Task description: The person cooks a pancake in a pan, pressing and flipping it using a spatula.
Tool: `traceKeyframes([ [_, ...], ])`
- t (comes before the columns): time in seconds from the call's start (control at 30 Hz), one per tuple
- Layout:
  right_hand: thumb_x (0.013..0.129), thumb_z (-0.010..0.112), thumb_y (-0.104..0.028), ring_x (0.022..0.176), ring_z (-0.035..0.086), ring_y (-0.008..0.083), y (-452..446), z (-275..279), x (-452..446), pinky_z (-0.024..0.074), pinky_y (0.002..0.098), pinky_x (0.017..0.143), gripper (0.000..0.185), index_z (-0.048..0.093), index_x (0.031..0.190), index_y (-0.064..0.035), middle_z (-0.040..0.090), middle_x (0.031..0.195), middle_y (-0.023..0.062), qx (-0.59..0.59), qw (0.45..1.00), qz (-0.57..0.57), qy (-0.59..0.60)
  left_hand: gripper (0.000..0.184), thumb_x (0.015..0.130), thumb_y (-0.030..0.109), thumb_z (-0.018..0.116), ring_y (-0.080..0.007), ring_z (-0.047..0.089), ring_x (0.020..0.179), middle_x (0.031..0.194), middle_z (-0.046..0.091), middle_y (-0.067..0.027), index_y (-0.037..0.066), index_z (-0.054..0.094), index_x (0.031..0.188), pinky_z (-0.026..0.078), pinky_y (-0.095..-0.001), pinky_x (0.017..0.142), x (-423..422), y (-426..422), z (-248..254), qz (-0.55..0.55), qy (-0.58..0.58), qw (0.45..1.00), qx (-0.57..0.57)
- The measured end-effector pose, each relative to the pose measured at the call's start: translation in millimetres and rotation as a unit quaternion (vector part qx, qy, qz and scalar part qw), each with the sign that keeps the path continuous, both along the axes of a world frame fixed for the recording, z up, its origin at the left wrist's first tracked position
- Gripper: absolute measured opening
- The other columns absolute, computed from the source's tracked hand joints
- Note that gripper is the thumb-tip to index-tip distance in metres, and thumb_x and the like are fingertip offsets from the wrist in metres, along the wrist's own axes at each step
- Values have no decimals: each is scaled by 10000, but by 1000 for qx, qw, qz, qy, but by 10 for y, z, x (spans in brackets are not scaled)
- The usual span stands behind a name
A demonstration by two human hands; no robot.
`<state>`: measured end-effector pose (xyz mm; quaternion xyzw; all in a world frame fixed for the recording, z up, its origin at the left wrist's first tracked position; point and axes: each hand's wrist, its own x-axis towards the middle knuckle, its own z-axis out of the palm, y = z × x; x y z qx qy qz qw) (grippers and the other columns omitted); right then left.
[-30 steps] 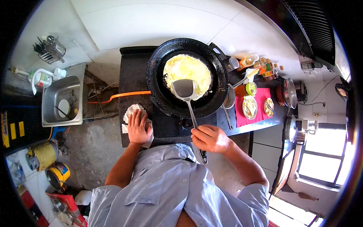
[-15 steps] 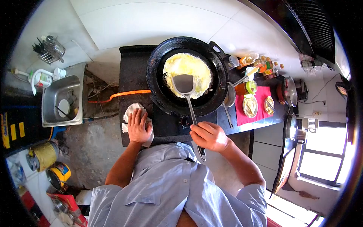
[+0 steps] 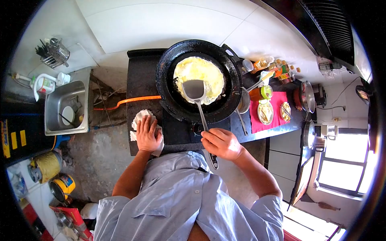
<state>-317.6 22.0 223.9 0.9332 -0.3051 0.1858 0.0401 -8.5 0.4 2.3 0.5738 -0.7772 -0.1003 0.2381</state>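
Note:
A large black wok sits on the dark stove top, with a round yellow and white egg spread flat inside it. My right hand is closed round the handle of a metal spatula, whose blade lies over the egg's lower left part. To the left of the wok, my left hand lies flat with fingers spread on a crumpled white cloth at the counter's front edge.
Right of the wok are a ladle, a jar with a green lid, a red cloth with two small food dishes, and several bottles. A steel sink stands at the left. An orange hose runs to the stove.
The spatula blade has shifted slightly up and to the left over the egg, and my right hand has moved slightly with it. My left hand has stayed on the cloth.

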Motion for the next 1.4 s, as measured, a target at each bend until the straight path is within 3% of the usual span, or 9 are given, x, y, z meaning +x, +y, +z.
traceKeyframes([
  [0.47, 737, 773, -102, 949, 696, 253, 43, 8, 36, 642, 350, 803, 234, 694, 952, -57, 705, 1151, 108, 9, 1000, -8, -20, 516, 888, 300, 664, -388, 434, 1493, 1534, 543, -185, 97, 675, 1362, 280, -559, 1255, 17, 2, -16, -5, 12, 1000, -9],
  [0.7, 800, 773, -98, 990, 701, 307, -226, 50, 164, 627, 407, 833, 259, 716, 1047, -46, 702, 1196, 119, -1, 993, -67, -93, 529, 878, 293, 668, -388, 427, 1496, 1540, 535, -195, 92, 672, 1367, 276, -563, 1255, 28, 13, -52, -9, 9, 1000, -10],
  [0.93, 748, 722, -61, 1007, 690, 324, -656, 123, 336, 600, 417, 836, 306, 686, 1051, -43, 689, 1167, 124, 40, 989, -98, -102, 525, 882, 293, 666, -398, 423, 1494, 1540, 533, -201, 91, 669, 1367, 272, -568, 1257, 19, 9, -37, -13, 8, 1000, -8],
  [1.1, 828, 734, -62, 1009, 692, 337, -452, 188, 359, 595, 430, 842, 238, 687, 1058, -28, 688, 1160, 135, 68, 986, -70, -137, 535, 875, 302, 669, -386, 405, 1511, 1554, 529, -183, 92, 674, 1368, 253, -570, 1265, 28, 15, -13, -14, 8, 1000, -1],
  [1.2, 794, 735, -49, 1019, 690, 348, -466, 287, 282, 592, 438, 861, 268, 688, 1056, -24, 686, 1168, 142, 56, 984, -87, -142, 542, 873, 301, 670, -384, 399, 1515, 1554, 529, -181, 91, 669, 1372, 249, -572, 1265, 25, 15, -20, -17, 6, 1000, 1],
  [1.27, 713, 722, -5, 1029, 678, 374, -590, 210, 171, 574, 438, 893, 372, 682, 1082, -22, 671, 1197, 153, 65, 980, -117, -144, 546, 871, 301, 670, -384, 396, 1517, 1553, 529, -181, 90, 665, 1375, 248, -573, 1265, 35, 25, -20, -19, 7, 1000, 0],
  [1.4, 714, 758, 12, 1008, 672, 366, -751, 63, 55, 567, 432, 862, 355, 670, 1055, -32, 673, 1169, 140, 63, 973, -170, -142, 543, 870, 300, 667, -387, 396, 1515, 1551, 527, -185, 89, 664, 1370, 248, -575, 1264, 41, 18, -31, -22, 5, 1000, -6],
])
